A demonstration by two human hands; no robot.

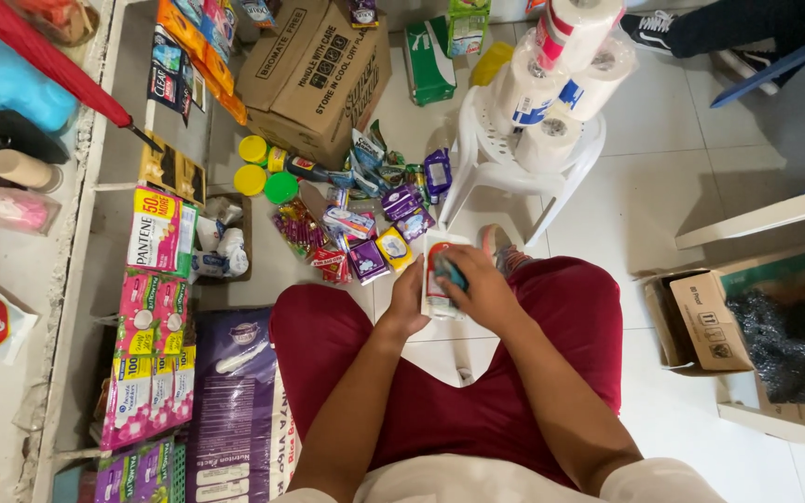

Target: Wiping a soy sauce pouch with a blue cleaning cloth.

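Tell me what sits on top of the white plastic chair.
On the white plastic chair stand several stacked rolls of white paper, some with printed wrappers. They cover the seat, so anything beneath them stays hidden.

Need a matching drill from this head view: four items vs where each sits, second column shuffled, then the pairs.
Items:
1. toilet paper rolls
2. white packet
3. cardboard box
4. round yellow and green lids

Places:
A. on the floor just left of the sachet pile
B. stacked on the white plastic chair
C. held between the left hand and right hand
D. on the floor at the top of the view, behind the sachet pile

Pairs: 1-B, 2-C, 3-D, 4-A
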